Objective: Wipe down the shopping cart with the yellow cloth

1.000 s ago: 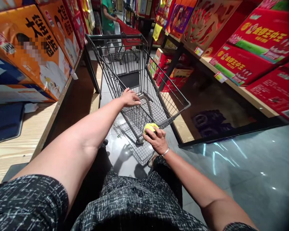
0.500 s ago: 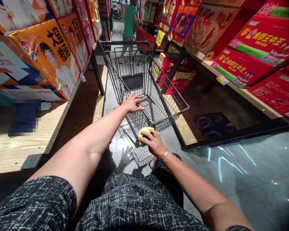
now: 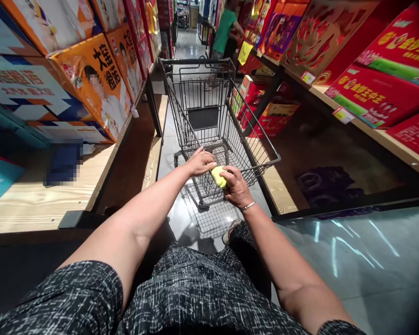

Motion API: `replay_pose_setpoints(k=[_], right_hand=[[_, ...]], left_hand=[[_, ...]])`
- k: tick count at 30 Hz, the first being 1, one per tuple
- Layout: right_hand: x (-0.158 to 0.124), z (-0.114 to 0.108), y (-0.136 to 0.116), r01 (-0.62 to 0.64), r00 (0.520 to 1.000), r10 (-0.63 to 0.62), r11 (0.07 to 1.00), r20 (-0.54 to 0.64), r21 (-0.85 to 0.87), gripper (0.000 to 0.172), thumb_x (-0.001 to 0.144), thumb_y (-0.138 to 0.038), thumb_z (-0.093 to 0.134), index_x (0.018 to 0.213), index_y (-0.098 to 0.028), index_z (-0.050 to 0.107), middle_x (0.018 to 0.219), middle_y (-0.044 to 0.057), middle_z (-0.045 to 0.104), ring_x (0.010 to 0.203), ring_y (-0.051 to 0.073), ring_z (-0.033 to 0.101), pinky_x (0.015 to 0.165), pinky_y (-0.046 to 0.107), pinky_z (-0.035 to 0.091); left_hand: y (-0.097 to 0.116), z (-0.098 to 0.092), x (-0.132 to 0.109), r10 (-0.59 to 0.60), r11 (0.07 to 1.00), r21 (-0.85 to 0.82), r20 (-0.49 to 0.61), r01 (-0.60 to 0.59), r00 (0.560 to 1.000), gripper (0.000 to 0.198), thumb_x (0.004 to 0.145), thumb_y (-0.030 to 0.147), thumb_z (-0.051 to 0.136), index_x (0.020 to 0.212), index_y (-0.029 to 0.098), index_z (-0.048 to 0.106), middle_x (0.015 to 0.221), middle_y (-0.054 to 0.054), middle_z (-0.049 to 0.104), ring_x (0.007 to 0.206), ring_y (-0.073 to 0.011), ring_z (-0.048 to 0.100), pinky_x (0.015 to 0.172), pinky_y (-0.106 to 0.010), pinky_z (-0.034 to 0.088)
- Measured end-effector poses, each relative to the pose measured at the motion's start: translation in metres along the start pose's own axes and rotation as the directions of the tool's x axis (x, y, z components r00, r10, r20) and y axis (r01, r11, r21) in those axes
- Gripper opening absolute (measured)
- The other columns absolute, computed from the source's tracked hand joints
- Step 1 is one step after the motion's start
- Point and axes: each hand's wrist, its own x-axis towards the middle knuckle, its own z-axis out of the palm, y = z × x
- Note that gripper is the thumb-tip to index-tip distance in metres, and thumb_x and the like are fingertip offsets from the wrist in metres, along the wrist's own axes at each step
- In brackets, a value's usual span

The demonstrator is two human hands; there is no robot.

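Observation:
A black wire shopping cart stands in the aisle in front of me. My left hand is at the cart's near rim, its fingers bent over the edge; whether they grip the rim is hard to make out. Just to the right, my right hand holds a crumpled yellow cloth against the near rim, between thumb and fingers. The cloth lies close to my left fingertips. A bracelet circles my right wrist.
Orange boxes stack on the left wooden shelf. Red boxes fill the right shelf, with a purple pack below. Ahead, a person in a green shirt stands beyond the cart.
My right hand has lifted the yellow cloth up to the near rim, closer to my left hand. My left hand has shifted slightly nearer and right. The person ahead appears further right.

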Motion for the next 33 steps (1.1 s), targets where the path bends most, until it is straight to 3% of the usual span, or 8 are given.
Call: replay_pose_setpoints(k=[4,7,11,14,21,24,28,33], right_hand=[[-0.008,-0.023,0.034,-0.075,0.997,0.075,0.997,-0.036,0.012,0.065,0.069,-0.001,0.056,0.128,-0.028,0.050,0.133,0.010,0.049,0.122,0.026,0.054,0.102,0.046,0.052],[-0.013,-0.039,0.062,-0.176,0.977,0.166,0.982,-0.133,-0.063,0.061,0.068,-0.001,0.052,0.124,-0.025,0.052,0.128,0.011,0.050,0.121,0.026,0.054,0.104,0.049,0.049],[-0.012,-0.035,0.065,-0.311,0.940,0.281,0.939,-0.192,-0.148,0.060,0.069,-0.003,0.049,0.126,-0.023,0.052,0.127,0.014,0.048,0.124,0.029,0.051,0.105,0.051,0.047],[-0.006,-0.010,0.036,-0.332,0.929,0.292,0.929,-0.226,-0.162,0.060,0.073,-0.005,0.050,0.130,-0.023,0.050,0.128,0.015,0.046,0.125,0.031,0.050,0.106,0.052,0.046],[0.019,0.055,-0.030,-0.191,0.980,0.184,0.977,-0.074,-0.094,0.053,0.082,-0.008,0.051,0.131,-0.029,0.055,0.136,0.013,0.046,0.130,0.031,0.046,0.109,0.053,0.043],[0.022,0.078,-0.036,-0.064,0.998,0.061,0.990,-0.023,-0.123,0.037,0.090,-0.013,0.052,0.120,-0.031,0.063,0.136,0.008,0.048,0.136,0.029,0.039,0.112,0.052,0.039],[0.007,0.114,-0.033,0.138,0.975,-0.106,0.977,0.194,-0.161,0.030,0.098,-0.021,0.054,0.115,-0.039,0.070,0.132,0.001,0.057,0.137,0.026,0.037,0.115,0.050,0.035],[-0.020,0.154,-0.026,0.121,0.884,-0.031,0.979,0.467,-0.165,0.037,0.100,-0.022,0.051,0.122,-0.044,0.070,0.132,0.000,0.062,0.127,0.024,0.042,0.107,0.048,0.042]], left_hand=[[-0.006,-0.008,-0.008,-0.049,0.999,-0.017,-0.023,0.049,0.999,0.029,0.092,0.044,0.057,0.080,0.020,0.068,0.110,-0.006,0.073,0.129,-0.0251,0.059,0.128,-0.058,0.009],[-0.011,-0.012,-0.016,-0.065,0.998,-0.024,-0.052,0.064,0.997,0.030,0.091,0.044,0.059,0.073,0.021,0.065,0.104,-0.006,0.074,0.133,-0.0264,0.055,0.126,-0.056,0.021],[-0.017,-0.013,-0.029,-0.067,0.998,0.006,-0.081,0.067,0.995,0.026,0.088,0.044,0.065,0.075,0.021,0.069,0.102,-0.008,0.071,0.143,-0.0290,0.044,0.122,-0.048,0.035],[-0.021,-0.013,-0.038,-0.092,0.995,0.035,-0.103,0.096,0.990,0.027,0.090,0.042,0.064,0.075,0.021,0.073,0.115,-0.009,0.066,0.151,-0.0312,0.031,0.126,-0.050,0.028],[-0.038,-0.019,-0.052,-0.184,0.981,0.032,-0.135,0.190,0.974,0.042,0.100,0.038,0.048,0.072,0.019,0.071,0.131,-0.009,0.061,0.155,-0.0290,0.021,0.128,-0.048,0.020],[-0.046,-0.025,-0.058,-0.194,0.979,0.026,-0.149,0.200,0.970,0.044,0.103,0.038,0.043,0.075,0.019,0.071,0.134,-0.008,0.061,0.155,-0.0279,0.021,0.129,-0.047,0.020],[-0.053,-0.030,-0.064,-0.190,0.981,0.005,-0.160,0.193,0.969,0.050,0.105,0.044,0.039,0.076,0.019,0.071,0.135,-0.008,0.061,0.156,-0.0264,0.021,0.129,-0.042,0.019],[-0.058,-0.029,-0.064,-0.190,0.981,-0.007,-0.150,0.191,0.970,0.050,0.104,0.050,0.039,0.081,0.021,0.072,0.136,-0.008,0.061,0.156,-0.0261,0.020,0.129,-0.042,0.019]])
